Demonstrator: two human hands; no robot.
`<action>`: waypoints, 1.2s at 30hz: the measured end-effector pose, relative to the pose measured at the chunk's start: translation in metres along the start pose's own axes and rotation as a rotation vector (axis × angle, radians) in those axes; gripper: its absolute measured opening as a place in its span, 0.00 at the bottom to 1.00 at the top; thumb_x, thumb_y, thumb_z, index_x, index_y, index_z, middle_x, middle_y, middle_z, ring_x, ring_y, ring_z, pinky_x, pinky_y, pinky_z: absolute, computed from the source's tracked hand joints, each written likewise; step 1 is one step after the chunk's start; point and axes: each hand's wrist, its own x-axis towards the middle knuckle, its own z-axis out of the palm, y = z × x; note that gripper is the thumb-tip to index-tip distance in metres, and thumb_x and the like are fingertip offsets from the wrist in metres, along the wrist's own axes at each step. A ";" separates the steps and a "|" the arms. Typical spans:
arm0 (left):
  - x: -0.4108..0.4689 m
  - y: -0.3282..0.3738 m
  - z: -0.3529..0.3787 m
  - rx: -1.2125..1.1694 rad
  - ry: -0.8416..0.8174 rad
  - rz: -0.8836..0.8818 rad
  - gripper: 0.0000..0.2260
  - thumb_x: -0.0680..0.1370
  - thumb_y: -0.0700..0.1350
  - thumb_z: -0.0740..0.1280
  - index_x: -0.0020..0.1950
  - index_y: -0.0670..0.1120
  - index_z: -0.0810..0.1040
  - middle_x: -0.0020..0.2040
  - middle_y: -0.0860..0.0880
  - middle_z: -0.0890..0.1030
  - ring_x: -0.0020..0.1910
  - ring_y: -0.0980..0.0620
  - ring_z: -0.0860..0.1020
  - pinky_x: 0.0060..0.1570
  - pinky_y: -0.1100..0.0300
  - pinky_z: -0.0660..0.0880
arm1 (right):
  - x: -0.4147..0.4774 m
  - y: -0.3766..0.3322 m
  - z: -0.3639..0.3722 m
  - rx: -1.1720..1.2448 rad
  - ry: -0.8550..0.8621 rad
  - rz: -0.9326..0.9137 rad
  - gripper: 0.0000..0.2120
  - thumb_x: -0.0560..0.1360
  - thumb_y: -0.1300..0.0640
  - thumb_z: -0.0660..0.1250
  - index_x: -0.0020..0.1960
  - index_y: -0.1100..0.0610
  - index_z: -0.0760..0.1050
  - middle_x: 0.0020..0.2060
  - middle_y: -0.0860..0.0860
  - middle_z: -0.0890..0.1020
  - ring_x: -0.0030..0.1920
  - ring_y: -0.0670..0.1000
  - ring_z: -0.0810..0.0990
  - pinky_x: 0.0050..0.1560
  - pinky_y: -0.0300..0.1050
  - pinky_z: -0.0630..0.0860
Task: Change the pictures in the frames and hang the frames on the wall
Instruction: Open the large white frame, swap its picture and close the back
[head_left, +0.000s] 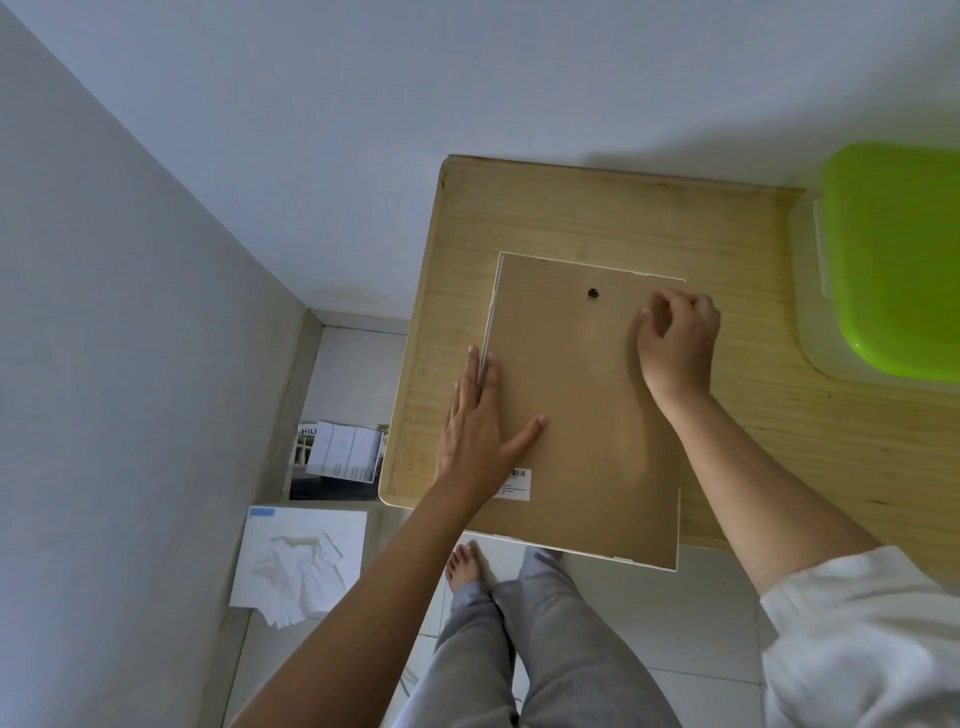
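The left arm reaches forward from the lower left, bare to the elbow. The left hand (478, 421) lies flat on the left edge of the frame (582, 415), its fingers straight and pointing away from the person and its thumb spread out across the brown backing, so this grip is apart and only presses. The right arm comes in from the lower right out of a white sleeve (857, 623). The right hand (678, 343) is arched over the backing's upper right part, with the fingers curled and the tips turned down near the edge. Whether this grip pinches anything there, I cannot tell.

The frame lies face down on the wooden desk (597, 213), its near end hanging over the desk's front edge. A small dark hanger (592, 293) sits near the far edge of the backing, and a barcode label (517, 483) is at the near left, just beside the left wrist.

A clear plastic box with a green lid (893, 249) stands at the right of the desk, with the lid on and its contents not visible. On the floor to the left, a printed picture (337, 462) leans by the wall, and crumpled white paper (296, 577) rests on a white sheet (306, 525).
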 end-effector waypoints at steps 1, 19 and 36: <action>0.000 0.000 0.000 -0.003 0.001 0.003 0.40 0.75 0.61 0.62 0.76 0.51 0.42 0.76 0.54 0.38 0.76 0.51 0.46 0.72 0.51 0.51 | -0.001 0.005 -0.002 -0.028 0.001 0.018 0.14 0.76 0.59 0.62 0.61 0.62 0.73 0.56 0.60 0.73 0.59 0.58 0.68 0.57 0.39 0.64; 0.000 -0.005 0.000 -0.015 -0.021 0.009 0.42 0.75 0.61 0.62 0.76 0.49 0.38 0.77 0.54 0.39 0.76 0.54 0.44 0.72 0.52 0.49 | -0.012 0.019 0.001 0.117 -0.005 0.195 0.26 0.77 0.53 0.63 0.71 0.59 0.63 0.52 0.55 0.66 0.58 0.57 0.69 0.62 0.38 0.64; 0.001 -0.008 0.001 0.042 -0.040 0.013 0.46 0.69 0.72 0.55 0.75 0.50 0.36 0.76 0.54 0.36 0.76 0.52 0.43 0.72 0.53 0.49 | -0.014 0.022 0.011 -0.059 -0.038 0.085 0.24 0.79 0.52 0.59 0.72 0.58 0.62 0.58 0.60 0.67 0.59 0.59 0.64 0.58 0.40 0.61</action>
